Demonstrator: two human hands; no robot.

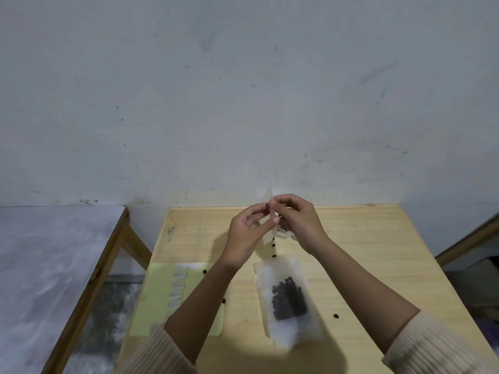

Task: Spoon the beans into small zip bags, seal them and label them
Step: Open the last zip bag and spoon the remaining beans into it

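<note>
1. Pinching a small clear zip bag (267,211) between them, both hands are raised above the far middle of the wooden table (378,238); the left hand (244,233) has thumb and fingers narrowed onto one side of the film, the right hand (295,220) curls its fingertips onto the other side. Whether that bag holds anything I cannot tell — the film is too faint against the wall.
2. Ribbed cream sleeves (442,344) are pushed up both forearms.
3. Just beneath the hands, something pale and partly hidden sits on the table, too unclear to name.
4. Nearer the person lies a larger cloudy plastic bag (286,298), flat on the wood, with a dark clump of beans (289,299) inside it.
5. Loose beans (336,316) are scattered on the tabletop around it.
6. Left of the arms lies a pale green sheet (159,300) carrying a column of small white labels (178,290).
7. Beyond — a scuffed grey-white wall (243,90), and a second table (54,252) with a grey top stands apart to the left.
</note>
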